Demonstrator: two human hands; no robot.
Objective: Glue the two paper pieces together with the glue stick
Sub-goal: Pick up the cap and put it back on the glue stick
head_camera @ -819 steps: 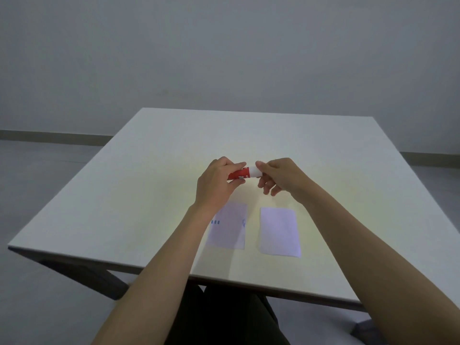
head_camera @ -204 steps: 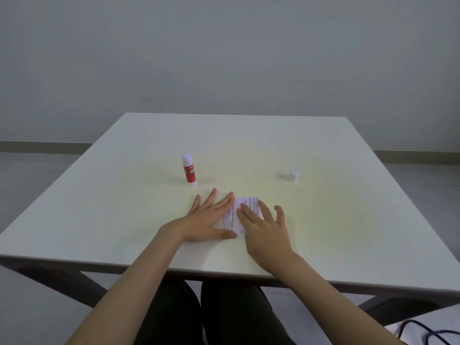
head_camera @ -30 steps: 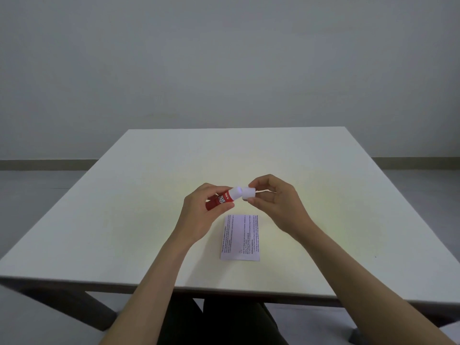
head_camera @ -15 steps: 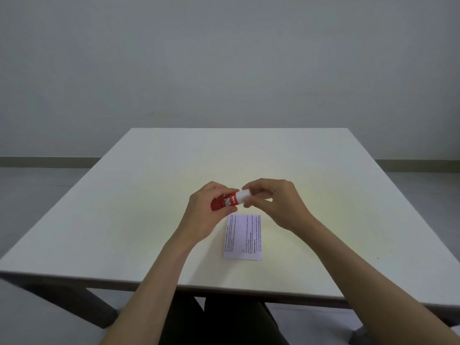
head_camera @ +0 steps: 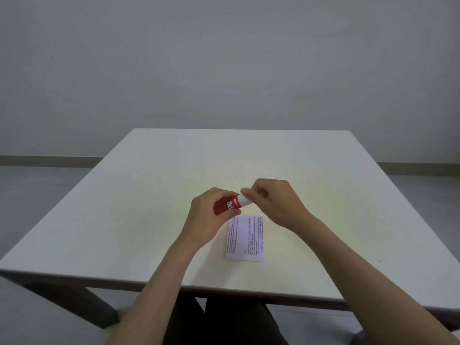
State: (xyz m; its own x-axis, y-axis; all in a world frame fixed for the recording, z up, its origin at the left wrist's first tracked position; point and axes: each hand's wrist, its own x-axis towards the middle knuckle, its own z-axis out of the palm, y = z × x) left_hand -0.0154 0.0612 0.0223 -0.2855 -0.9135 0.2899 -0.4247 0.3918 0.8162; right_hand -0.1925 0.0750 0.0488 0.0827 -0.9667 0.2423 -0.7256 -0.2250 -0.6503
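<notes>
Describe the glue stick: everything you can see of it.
The glue stick is a small cylinder with a glossy red body bearing white lettering and a white cap on its right end. It is held in the air above the white table, nearly level, cap end slightly higher. The left hand wraps the red body; the right hand pinches the cap. It hangs just beyond the far edge of the printed paper, not touching it. Whether the cap is fully seated cannot be told.
</notes>
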